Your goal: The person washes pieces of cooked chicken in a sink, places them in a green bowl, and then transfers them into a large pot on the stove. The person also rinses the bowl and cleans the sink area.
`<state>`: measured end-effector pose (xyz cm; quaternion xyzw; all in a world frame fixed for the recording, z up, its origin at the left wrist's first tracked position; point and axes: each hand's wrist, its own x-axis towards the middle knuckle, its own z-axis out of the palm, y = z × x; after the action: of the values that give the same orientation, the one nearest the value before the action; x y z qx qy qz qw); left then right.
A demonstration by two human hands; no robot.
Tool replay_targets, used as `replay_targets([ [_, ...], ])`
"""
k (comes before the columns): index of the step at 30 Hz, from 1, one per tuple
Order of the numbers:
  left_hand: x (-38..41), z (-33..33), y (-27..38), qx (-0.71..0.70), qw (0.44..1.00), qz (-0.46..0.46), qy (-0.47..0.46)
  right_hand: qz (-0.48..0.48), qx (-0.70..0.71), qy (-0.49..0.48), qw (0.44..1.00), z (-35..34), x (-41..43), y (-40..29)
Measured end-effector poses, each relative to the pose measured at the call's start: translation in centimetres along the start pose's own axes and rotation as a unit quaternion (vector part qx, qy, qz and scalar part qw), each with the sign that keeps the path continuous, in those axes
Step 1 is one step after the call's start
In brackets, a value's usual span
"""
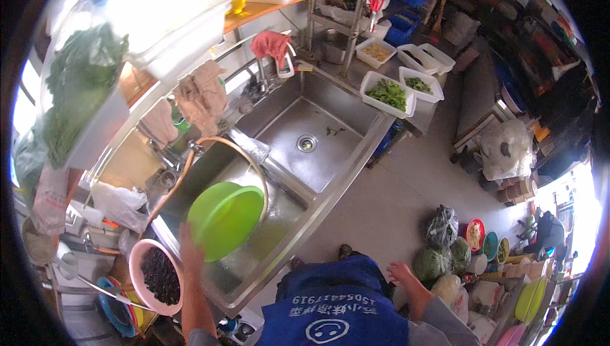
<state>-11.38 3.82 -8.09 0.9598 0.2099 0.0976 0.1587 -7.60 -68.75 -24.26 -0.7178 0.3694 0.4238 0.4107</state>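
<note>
My left hand (192, 248) grips the rim of a bright green plastic basin (217, 231), which is tilted on its side over the near bowl of a stainless steel double sink (281, 231). A tan rubber hose (252, 162) arches from the tap (194, 147) and passes behind the basin. Beside my left forearm stands a pink tub (135, 269) with dark, wet-looking food (162, 274) inside. My right hand (400, 272) hangs at my side, holding nothing, its fingers slightly apart. Green scraps (335, 130) lie near the drain (306, 143) in the far bowl.
White trays of leafy greens (386, 94) stand on the counter beyond the sink. Cloths (200, 96) hang behind the taps. On the floor at right are bagged vegetables (433, 262) and several coloured tubs (475, 234). A wrapped bundle of greens (83, 84) rests at upper left.
</note>
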Motion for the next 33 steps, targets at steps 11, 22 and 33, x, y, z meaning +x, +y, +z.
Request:
replay_targets([
  [11,-3.1,-2.6,7.3,0.011,0.995,-0.088,0.051,-0.239,-0.217,-0.079,0.943,-1.3,16.8,-4.9],
  [22,-3.6,-1.0,16.2,0.073,0.978,-0.163,0.109,-0.089,-0.085,-0.091,0.988,-9.5,22.9,-22.0],
  [33,-6.6,5.6,12.4,-0.422,0.803,-0.362,0.214,-0.08,0.012,-0.035,0.996,-17.5,24.2,-24.6],
])
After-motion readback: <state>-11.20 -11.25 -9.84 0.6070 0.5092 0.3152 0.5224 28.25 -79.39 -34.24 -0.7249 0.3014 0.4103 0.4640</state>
